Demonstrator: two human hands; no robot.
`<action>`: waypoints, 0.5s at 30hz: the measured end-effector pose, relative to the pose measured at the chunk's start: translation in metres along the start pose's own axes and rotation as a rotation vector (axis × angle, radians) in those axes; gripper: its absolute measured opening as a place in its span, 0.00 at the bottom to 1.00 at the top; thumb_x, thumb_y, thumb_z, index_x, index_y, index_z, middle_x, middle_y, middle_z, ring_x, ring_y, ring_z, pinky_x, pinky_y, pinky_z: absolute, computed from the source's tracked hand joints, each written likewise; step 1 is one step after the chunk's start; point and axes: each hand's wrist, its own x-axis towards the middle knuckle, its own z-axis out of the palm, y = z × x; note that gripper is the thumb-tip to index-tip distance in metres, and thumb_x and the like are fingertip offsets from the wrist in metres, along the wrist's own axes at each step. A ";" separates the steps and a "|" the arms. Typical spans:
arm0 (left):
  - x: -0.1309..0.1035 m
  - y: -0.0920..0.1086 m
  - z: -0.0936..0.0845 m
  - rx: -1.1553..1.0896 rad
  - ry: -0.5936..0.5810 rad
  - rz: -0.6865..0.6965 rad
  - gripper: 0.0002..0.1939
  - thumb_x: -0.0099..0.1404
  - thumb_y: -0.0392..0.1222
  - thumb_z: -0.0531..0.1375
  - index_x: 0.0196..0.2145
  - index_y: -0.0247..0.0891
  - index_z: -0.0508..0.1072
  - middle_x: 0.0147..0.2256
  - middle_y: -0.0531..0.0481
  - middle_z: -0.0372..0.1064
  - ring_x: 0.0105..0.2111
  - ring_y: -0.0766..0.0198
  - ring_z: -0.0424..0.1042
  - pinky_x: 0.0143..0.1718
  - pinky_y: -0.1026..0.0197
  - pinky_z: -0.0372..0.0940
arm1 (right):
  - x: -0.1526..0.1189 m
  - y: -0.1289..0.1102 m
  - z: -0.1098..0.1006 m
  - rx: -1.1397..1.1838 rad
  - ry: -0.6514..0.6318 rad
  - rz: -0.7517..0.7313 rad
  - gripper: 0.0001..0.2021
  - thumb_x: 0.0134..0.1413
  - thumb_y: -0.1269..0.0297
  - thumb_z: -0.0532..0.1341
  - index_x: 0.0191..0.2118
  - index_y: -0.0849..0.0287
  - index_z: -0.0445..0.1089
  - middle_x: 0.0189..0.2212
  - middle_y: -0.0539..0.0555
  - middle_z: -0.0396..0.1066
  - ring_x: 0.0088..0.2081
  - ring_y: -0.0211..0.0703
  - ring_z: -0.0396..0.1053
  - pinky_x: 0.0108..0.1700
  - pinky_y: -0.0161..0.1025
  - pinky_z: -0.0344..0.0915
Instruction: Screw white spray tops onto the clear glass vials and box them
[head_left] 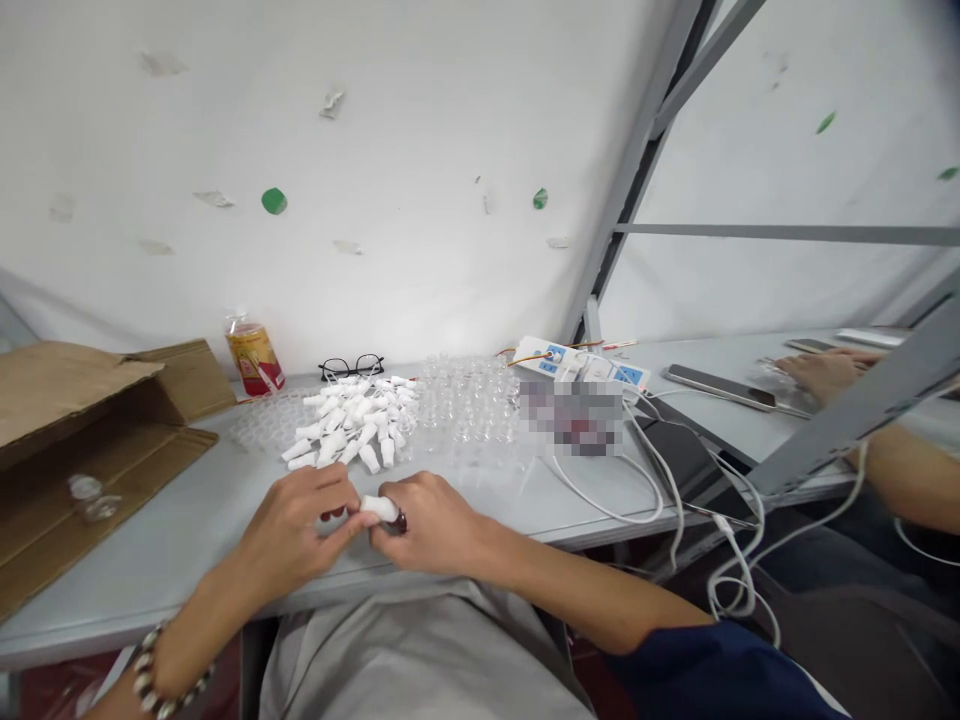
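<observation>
My left hand [296, 525] is closed, with thumb and fingers pinching one end of a small white nozzle-like piece [380, 508]. My right hand [435, 520] is curled round the other end of that piece, near the table's front edge. Something dark and shiny shows by the right fingers, too small to name. Just beyond the hands lies a heap of similar white pieces [352, 420]. To its right stand several clear, cup-like plastic or glass parts [469, 400] in rows. A clear tray-like sheet with round cells [270, 420] lies left of the heap.
An open cardboard box [97, 500] at the left holds a clear part. Behind are a red-yellow container [255, 355] and eyeglasses [351, 368]. A power strip [577, 365], white cables [667, 500] and a dark tablet-like device [694, 470] lie right. Another person's hand [825, 372] is beyond the grey frame.
</observation>
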 end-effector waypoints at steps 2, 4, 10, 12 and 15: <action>0.002 0.001 0.001 -0.004 -0.019 -0.004 0.11 0.67 0.44 0.57 0.28 0.37 0.68 0.24 0.54 0.62 0.24 0.68 0.60 0.29 0.64 0.55 | 0.000 0.001 0.000 -0.019 -0.022 -0.016 0.10 0.52 0.61 0.58 0.28 0.62 0.71 0.22 0.52 0.73 0.22 0.36 0.63 0.26 0.34 0.48; 0.003 0.003 0.001 -0.021 -0.071 -0.023 0.08 0.68 0.44 0.56 0.34 0.37 0.69 0.27 0.54 0.65 0.25 0.67 0.62 0.30 0.64 0.56 | 0.001 0.003 0.000 -0.068 -0.035 -0.037 0.10 0.52 0.61 0.58 0.32 0.63 0.72 0.24 0.54 0.74 0.24 0.38 0.65 0.26 0.35 0.48; 0.002 0.002 0.004 0.009 -0.160 -0.029 0.21 0.71 0.45 0.47 0.22 0.37 0.63 0.20 0.54 0.60 0.21 0.67 0.57 0.27 0.63 0.51 | -0.001 0.000 0.005 -0.199 -0.042 -0.056 0.10 0.53 0.61 0.57 0.34 0.63 0.71 0.28 0.55 0.76 0.25 0.40 0.68 0.26 0.37 0.45; 0.001 0.000 0.002 0.034 -0.211 -0.071 0.24 0.71 0.45 0.45 0.18 0.36 0.59 0.17 0.54 0.56 0.19 0.67 0.54 0.26 0.62 0.48 | -0.001 -0.001 0.006 -0.213 -0.047 -0.067 0.10 0.54 0.61 0.58 0.34 0.62 0.70 0.29 0.54 0.76 0.26 0.40 0.68 0.26 0.37 0.45; 0.000 0.001 -0.002 0.021 -0.280 -0.110 0.23 0.69 0.48 0.49 0.18 0.36 0.60 0.19 0.53 0.59 0.20 0.67 0.55 0.26 0.62 0.48 | 0.000 -0.001 0.006 -0.216 -0.072 -0.086 0.11 0.55 0.58 0.58 0.35 0.61 0.70 0.29 0.54 0.76 0.27 0.40 0.70 0.26 0.36 0.47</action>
